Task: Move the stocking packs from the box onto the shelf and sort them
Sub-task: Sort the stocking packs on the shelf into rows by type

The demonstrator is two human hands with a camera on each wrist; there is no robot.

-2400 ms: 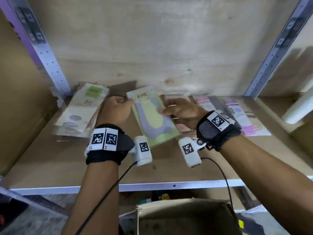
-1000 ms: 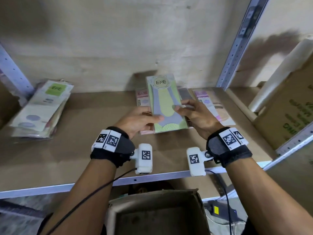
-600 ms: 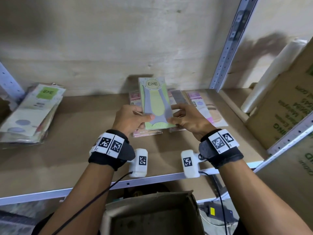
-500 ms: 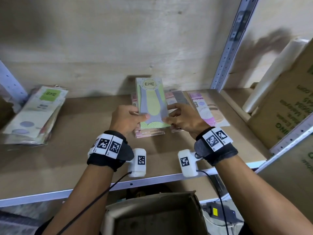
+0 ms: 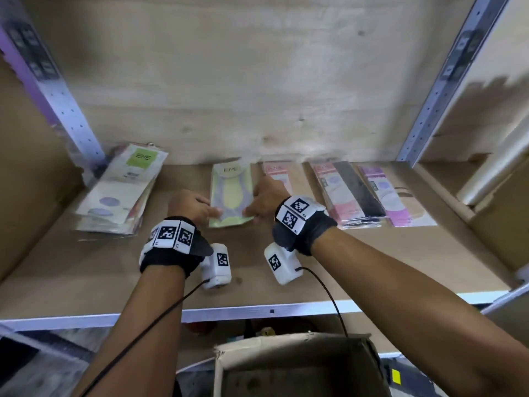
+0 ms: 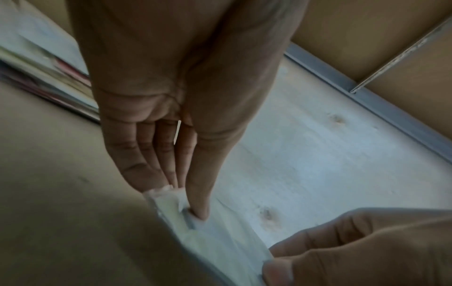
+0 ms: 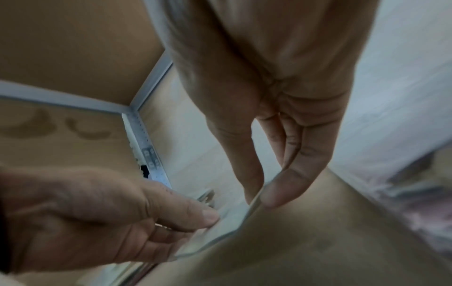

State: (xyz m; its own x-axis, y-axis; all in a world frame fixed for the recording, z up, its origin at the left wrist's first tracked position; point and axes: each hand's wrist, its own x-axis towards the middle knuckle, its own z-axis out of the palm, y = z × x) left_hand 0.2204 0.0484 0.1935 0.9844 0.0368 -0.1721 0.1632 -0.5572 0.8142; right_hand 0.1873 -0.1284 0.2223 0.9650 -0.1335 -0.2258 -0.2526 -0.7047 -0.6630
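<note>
A yellow-green stocking pack (image 5: 230, 193) marked ENE lies nearly flat on the wooden shelf (image 5: 372, 267), between the left stack and a pink pack. My left hand (image 5: 211, 211) pinches its near left corner; in the left wrist view the thumb (image 6: 199, 203) presses on the pack (image 6: 220, 232) with the other fingers underneath. My right hand (image 5: 252, 211) pinches the near right corner; in the right wrist view thumb and forefinger (image 7: 276, 193) close on the pack's edge (image 7: 227, 222). The cardboard box (image 5: 300, 365) stands open below the shelf, its inside dark.
A stack of packs with a green label (image 5: 120, 193) leans at the shelf's left end. To the right lie a pink pack (image 5: 276, 171), pink-and-black packs (image 5: 346, 193) and a purple pack (image 5: 395, 199). A white roll (image 5: 498, 173) and a carton (image 5: 503, 219) stand beyond the right upright (image 5: 435, 90).
Both hands carried the yellow-green pack left, off the pink packs, and lowered it onto bare shelf between the left stack and the pink pack. Both still hold it.
</note>
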